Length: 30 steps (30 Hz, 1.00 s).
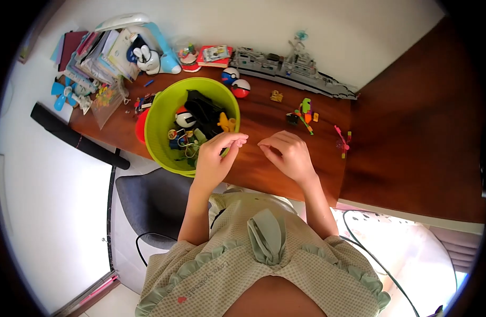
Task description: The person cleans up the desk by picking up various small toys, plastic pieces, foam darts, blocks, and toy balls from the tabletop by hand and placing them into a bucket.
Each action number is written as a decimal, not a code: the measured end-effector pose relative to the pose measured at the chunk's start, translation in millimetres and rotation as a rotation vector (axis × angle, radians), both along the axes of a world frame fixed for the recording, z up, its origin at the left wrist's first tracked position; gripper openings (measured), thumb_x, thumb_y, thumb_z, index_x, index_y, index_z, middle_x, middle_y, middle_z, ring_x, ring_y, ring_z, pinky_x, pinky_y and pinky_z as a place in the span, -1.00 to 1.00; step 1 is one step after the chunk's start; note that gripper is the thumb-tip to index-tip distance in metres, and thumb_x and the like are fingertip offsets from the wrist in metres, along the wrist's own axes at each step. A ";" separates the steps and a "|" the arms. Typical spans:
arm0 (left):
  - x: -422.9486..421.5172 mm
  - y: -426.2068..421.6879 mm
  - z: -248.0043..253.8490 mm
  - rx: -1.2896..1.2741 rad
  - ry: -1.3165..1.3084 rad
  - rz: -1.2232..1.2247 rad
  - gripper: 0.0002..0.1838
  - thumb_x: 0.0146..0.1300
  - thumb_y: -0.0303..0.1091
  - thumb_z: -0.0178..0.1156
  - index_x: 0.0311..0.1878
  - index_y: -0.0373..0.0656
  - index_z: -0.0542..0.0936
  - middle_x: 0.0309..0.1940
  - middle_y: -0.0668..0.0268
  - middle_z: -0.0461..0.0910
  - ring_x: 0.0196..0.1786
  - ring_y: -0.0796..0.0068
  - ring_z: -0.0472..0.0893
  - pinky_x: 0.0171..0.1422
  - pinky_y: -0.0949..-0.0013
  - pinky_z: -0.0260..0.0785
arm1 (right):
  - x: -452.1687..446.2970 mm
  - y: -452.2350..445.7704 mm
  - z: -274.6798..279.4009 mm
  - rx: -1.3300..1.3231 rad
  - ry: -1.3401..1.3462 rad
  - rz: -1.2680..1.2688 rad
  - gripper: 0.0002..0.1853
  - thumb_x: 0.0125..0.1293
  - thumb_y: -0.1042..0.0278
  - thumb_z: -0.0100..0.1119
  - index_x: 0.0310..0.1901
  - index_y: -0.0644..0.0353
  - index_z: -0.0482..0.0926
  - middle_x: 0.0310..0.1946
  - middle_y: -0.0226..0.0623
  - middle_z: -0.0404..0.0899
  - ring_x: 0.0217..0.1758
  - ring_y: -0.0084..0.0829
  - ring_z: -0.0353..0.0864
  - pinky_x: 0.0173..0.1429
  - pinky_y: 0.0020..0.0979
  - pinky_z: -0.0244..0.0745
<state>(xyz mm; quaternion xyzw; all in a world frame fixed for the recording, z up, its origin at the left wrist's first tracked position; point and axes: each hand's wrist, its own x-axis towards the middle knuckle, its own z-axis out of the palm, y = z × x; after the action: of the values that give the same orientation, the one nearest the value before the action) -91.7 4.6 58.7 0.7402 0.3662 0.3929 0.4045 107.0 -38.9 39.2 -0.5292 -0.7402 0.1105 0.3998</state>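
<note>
Our brown desk [323, 179] runs along a pale wall [354, 26], w/ the green basket [157, 127] standing on it as our landmark. Beyond the basket to the left are books [103, 53] and a white-and-blue lamp [159, 39]; beyond it to the right, a gray ship model [285, 71] sits by the wall. On our side of the basket, a gray chair [150, 203] is partly under the desk.

Inside the basket: a black item [203, 108], a red-and-white ball [185, 117], a yellow toy [226, 123] & misc. small pieces. Another red-and-white ball [240, 89] rests just beside its far right rim.

The desk's near edge passes below the basket. Brown desktop shows btwn the basket and the colorful toy pieces [306, 110] well to its right, w/ a pink toy [342, 141] farther out.

Our left hand [216, 156] is at the basket's near right rim (contact? can't tell), fingers together at the tips. Our right hand [289, 153] hovers right of the basket, fingers curled, tips together; can't tell if either pinches something tiny.
</note>
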 end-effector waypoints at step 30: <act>164.7 9.0 -160.7 -0.209 0.176 -0.245 -0.85 0.19 -0.48 0.14 -0.17 -0.17 0.60 -0.36 0.20 0.66 -0.35 0.33 0.66 -0.23 0.37 0.48 | 142.9 -46.1 -127.5 -0.552 0.009 -0.253 -0.88 0.14 0.37 0.21 -0.27 0.08 0.65 -0.34 -0.33 0.66 -0.26 -0.32 0.66 -0.17 -0.34 0.54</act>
<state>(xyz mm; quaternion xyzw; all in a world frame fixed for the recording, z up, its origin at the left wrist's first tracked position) 73.0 13.6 -102.0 0.7646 0.3462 0.2343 0.4905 250.0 -85.0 -88.3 -0.7052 -0.6087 0.2592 0.2550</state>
